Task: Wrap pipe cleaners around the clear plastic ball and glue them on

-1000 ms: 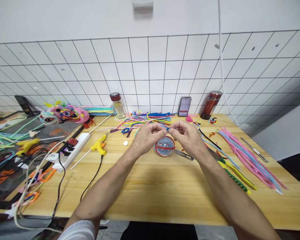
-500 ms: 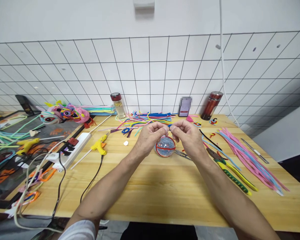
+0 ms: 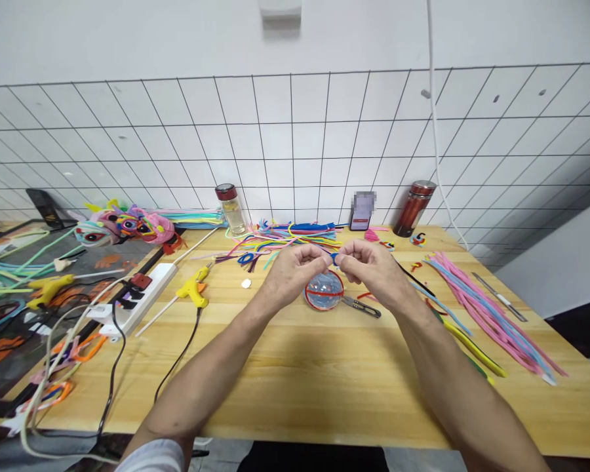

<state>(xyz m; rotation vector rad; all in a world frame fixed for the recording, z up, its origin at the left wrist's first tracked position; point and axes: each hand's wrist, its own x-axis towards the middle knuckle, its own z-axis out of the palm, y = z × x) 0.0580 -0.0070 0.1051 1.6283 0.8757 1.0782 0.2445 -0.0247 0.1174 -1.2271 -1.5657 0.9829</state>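
Observation:
My left hand (image 3: 297, 270) and my right hand (image 3: 371, 267) meet above the table, thumbs and forefingers pinched on a small blue pipe cleaner piece (image 3: 334, 259). Most of this piece is hidden by the fingertips. Just below them sits a round, clear ball (image 3: 324, 297) with a red band round its edge and another across its middle. Thread snips (image 3: 362, 306) lie by the ball's right side, under my right hand. Behind my hands spreads a pile of colourful pipe cleaners (image 3: 299, 231), with a blue coil (image 3: 246, 259) at its left.
Left are a yellow glue gun (image 3: 194, 288), a white power strip (image 3: 145, 298) with loose cables, and fuzzy animal heads (image 3: 128, 226). Green-yellow pliers (image 3: 476, 351) lie partly under my right forearm, near pink pipe cleaners (image 3: 486, 308). A glass bottle (image 3: 231, 210), phone (image 3: 362, 213) and red flask (image 3: 415, 208) stand at the back.
Both hands stay pinched on the blue piece, with small finger shifts. My right hand and forearm have moved slightly, covering more of the pliers and uncovering the snips. The ball stays put.

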